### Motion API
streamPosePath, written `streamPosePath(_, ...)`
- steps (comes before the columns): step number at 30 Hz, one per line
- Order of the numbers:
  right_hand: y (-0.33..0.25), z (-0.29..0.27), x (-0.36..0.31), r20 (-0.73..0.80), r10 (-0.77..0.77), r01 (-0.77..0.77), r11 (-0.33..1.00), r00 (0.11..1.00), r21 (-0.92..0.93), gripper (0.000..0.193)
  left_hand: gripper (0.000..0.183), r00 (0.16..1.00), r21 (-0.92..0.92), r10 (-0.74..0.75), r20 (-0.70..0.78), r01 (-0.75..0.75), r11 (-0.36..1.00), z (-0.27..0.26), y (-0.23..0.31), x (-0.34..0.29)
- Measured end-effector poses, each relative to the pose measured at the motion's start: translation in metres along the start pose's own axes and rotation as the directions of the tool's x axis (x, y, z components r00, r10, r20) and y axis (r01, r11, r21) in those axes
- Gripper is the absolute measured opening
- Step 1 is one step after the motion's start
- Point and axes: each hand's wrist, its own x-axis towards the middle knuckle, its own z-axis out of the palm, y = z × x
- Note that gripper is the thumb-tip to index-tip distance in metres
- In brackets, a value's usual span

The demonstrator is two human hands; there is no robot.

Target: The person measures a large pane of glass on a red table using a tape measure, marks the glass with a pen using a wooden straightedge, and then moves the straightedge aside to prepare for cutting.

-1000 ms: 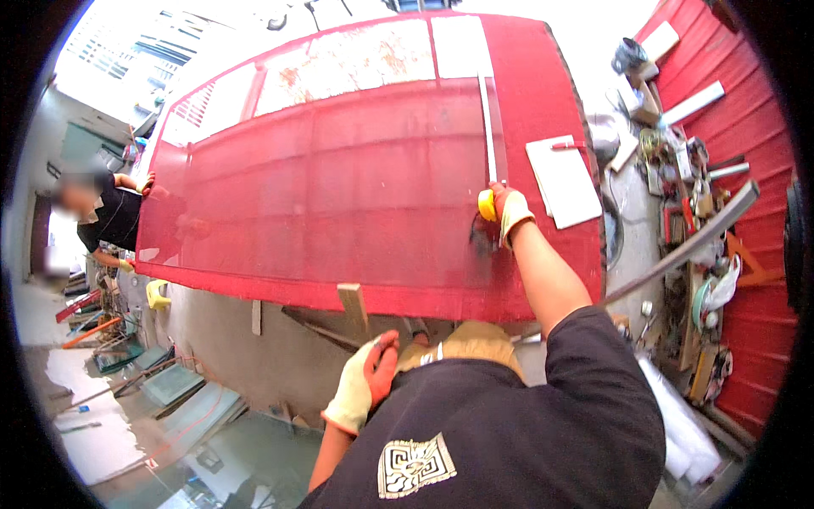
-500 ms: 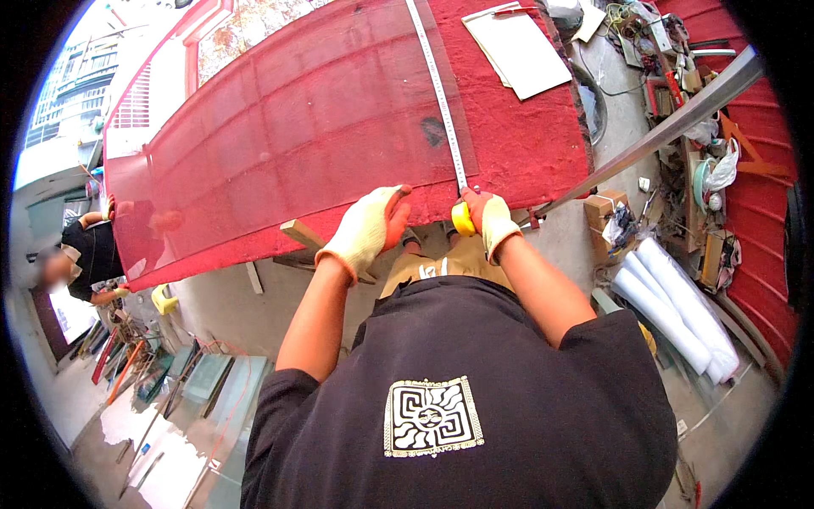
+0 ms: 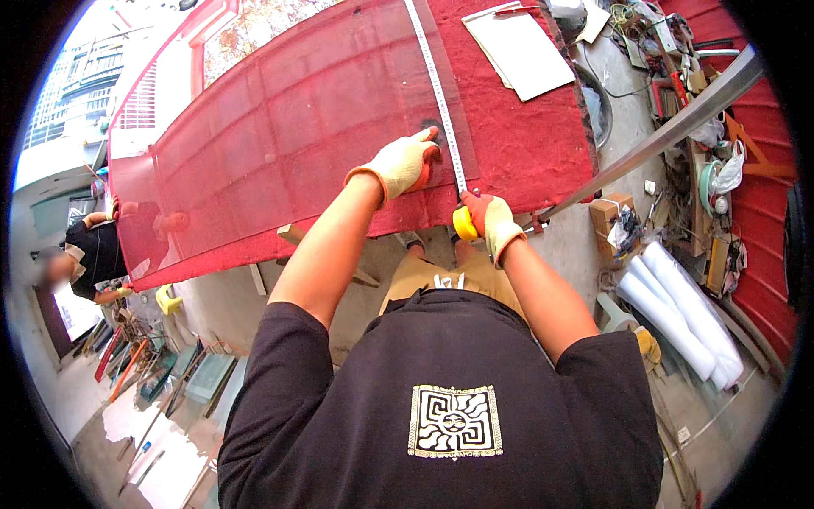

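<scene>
A large sheet of clear glass [image 3: 280,127] lies on a red cloth-covered table [image 3: 517,153]. Across it, near its right end, runs the white blade of a tape measure [image 3: 439,93]. My right hand [image 3: 493,219], in a cream and red work glove, grips the tape's yellow case [image 3: 464,223] at the near table edge. In a matching glove, my left hand [image 3: 400,164] is over the glass just left of the blade. It holds nothing; one finger points forward and the others bend partly under, half hidden.
A white pad [image 3: 526,55] with a red pen rests at the table's far right. A metal bar [image 3: 661,131] slants off to the right. White plastic-wrapped rolls [image 3: 678,314] lie on the right floor. At the left end, another person [image 3: 89,254] touches the glass.
My left hand has moved forward and right, from the near table edge to over the glass beside the tape blade. The right hand still holds the tape case at the edge.
</scene>
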Motion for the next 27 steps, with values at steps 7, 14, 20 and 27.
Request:
streamPosePath(7, -0.008, -0.005, -0.002, 0.031, 0.068, -0.070, 0.996, 0.997, 0.054, 0.066, 0.036, 0.957, -0.953, -0.211, 0.200, 0.240, 0.185, 0.016, -0.041, 0.048)
streamPosePath(14, -0.005, 0.000, 0.005, 0.057, 0.051, -0.050, 0.999, 0.997, -0.016, 0.069, 0.050, 0.826, -0.874, -0.292, 0.481, 0.429, -0.228, -0.023, -0.014, 0.045)
streamPosePath(20, -0.013, 0.002, 0.003, 0.073, 0.027, -0.027, 1.000, 0.997, -0.001, 0.070, 0.047, 0.836, -0.762, -0.189, 0.515, 0.345, -0.549, 0.014, -0.074, 0.052)
streamPosePath(27, 0.001, 0.009, 0.014, 0.048, -0.067, 0.071, 0.995, 0.997, -0.077, 0.070, 0.054, 0.848, -0.631, -0.393, 0.356, 0.528, 0.568, 0.014, -0.129, 0.037)
